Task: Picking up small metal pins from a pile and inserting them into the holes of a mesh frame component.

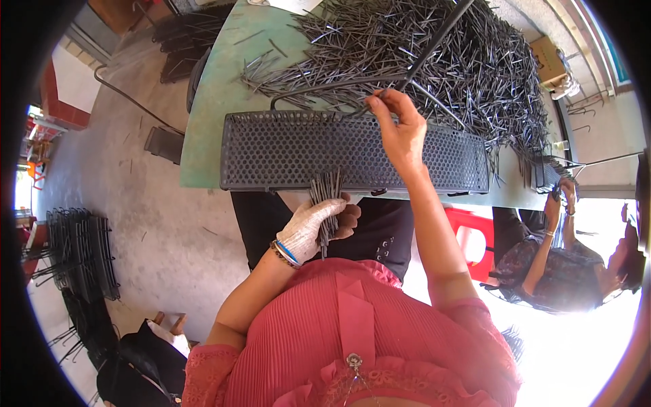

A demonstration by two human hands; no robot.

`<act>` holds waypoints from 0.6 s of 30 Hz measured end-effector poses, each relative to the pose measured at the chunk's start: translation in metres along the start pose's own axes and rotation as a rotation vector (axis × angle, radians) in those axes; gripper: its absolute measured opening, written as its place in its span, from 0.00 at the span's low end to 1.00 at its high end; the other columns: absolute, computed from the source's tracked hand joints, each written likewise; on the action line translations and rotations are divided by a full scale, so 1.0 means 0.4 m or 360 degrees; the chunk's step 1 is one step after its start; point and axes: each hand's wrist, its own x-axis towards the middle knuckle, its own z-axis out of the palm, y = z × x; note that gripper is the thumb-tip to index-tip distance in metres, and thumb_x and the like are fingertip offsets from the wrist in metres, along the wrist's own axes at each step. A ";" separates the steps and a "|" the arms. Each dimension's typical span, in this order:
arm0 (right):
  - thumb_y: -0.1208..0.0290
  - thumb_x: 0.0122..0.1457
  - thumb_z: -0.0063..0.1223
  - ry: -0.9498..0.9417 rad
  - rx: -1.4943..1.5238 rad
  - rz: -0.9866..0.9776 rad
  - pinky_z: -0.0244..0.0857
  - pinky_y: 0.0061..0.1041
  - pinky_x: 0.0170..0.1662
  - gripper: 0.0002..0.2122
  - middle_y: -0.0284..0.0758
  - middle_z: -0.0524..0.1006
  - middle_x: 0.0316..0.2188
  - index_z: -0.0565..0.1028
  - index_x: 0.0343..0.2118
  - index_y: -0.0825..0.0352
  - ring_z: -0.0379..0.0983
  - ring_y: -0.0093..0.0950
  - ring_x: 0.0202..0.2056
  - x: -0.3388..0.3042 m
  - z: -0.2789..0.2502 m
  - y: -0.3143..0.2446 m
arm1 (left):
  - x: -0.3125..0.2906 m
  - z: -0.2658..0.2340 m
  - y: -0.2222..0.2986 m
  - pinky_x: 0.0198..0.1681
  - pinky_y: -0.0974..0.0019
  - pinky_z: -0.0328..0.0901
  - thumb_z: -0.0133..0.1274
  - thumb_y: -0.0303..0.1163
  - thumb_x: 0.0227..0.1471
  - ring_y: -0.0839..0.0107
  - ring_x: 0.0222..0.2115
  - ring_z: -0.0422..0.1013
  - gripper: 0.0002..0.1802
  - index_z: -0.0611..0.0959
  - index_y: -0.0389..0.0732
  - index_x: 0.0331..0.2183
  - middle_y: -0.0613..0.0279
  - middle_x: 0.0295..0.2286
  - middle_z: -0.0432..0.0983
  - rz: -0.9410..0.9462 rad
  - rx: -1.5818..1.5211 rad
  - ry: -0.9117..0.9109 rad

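Observation:
My left hand (313, 224), in a pale knit glove, is closed around an upright bundle of thin dark strips (328, 197) just below the near edge of a black perforated metal basket (291, 152). The long basket lies at the table's near edge, and a row of strip ends stands along its far rim on the left half. At that far rim, near the basket's middle, my bare right hand (401, 129) pinches thumb and fingers together. What sits between those fingertips is too small to make out. A black rod handle (441, 41) rises from the basket beside this hand.
Loose dark strips (434, 61) are heaped over the green table (203, 146). To the right, a co-worker (563, 264) handles another black basket (544, 175) near a red stool (471, 237). Several black baskets (81, 251) stack on the floor at left, near another person (139, 370). A cardboard box (548, 61) stands behind the heap.

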 end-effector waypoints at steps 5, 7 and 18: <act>0.74 0.55 0.60 -0.0056 -0.0253 -0.0139 0.69 0.23 0.36 0.09 0.37 0.80 0.29 0.76 0.37 0.70 0.77 0.25 0.29 -0.003 0.017 0.009 | -0.008 -0.009 -0.003 0.33 0.64 0.74 0.52 0.34 0.55 0.65 0.30 0.77 0.15 0.75 0.36 0.43 0.52 0.34 0.79 0.0041 0.0045 0.0073; 0.75 0.55 0.59 -0.0046 -0.0218 -0.0094 0.70 0.24 0.36 0.08 0.38 0.80 0.30 0.76 0.37 0.70 0.77 0.26 0.30 0.001 0.008 0.001 | -0.011 -0.010 0.002 0.33 0.64 0.74 0.52 0.34 0.56 0.65 0.30 0.77 0.15 0.76 0.36 0.42 0.53 0.33 0.79 0.0015 0.0059 0.0049; 0.75 0.55 0.59 -0.0274 -0.0438 -0.0334 0.70 0.23 0.37 0.10 0.37 0.81 0.31 0.75 0.39 0.69 0.78 0.26 0.31 -0.009 0.037 0.068 | -0.006 -0.017 0.009 0.32 0.64 0.74 0.53 0.37 0.55 0.65 0.29 0.76 0.14 0.76 0.39 0.41 0.54 0.31 0.79 -0.0006 0.0079 0.0028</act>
